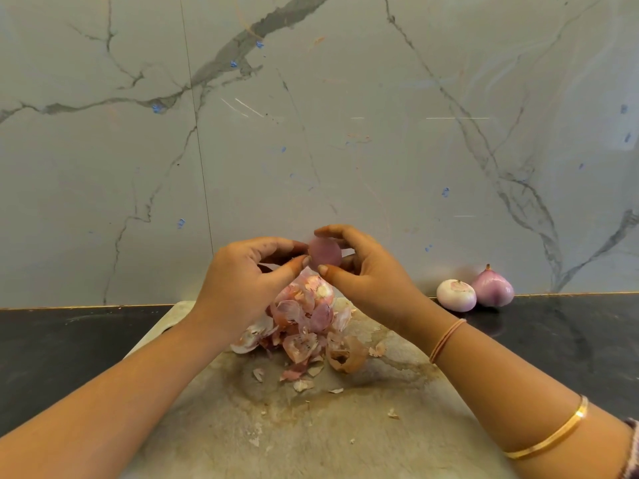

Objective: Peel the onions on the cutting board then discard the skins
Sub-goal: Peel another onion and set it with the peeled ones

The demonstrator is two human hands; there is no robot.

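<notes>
A small pink-purple onion [325, 253] is held in the air above the cutting board [345, 426]. My left hand [242, 281] pinches its left side with thumb and fingertips. My right hand [366, 271] curls round its right side, thumb below and fingers over the top. Under the hands a pile of pink and brown onion skins [304, 326] lies on the far part of the stained board, with small scraps scattered nearer me.
Two peeled onions sit on the dark counter [570, 340] at the right by the wall: a pale one [455, 294] and a purple pointed one [492, 288]. A marble wall [311, 133] rises right behind the board.
</notes>
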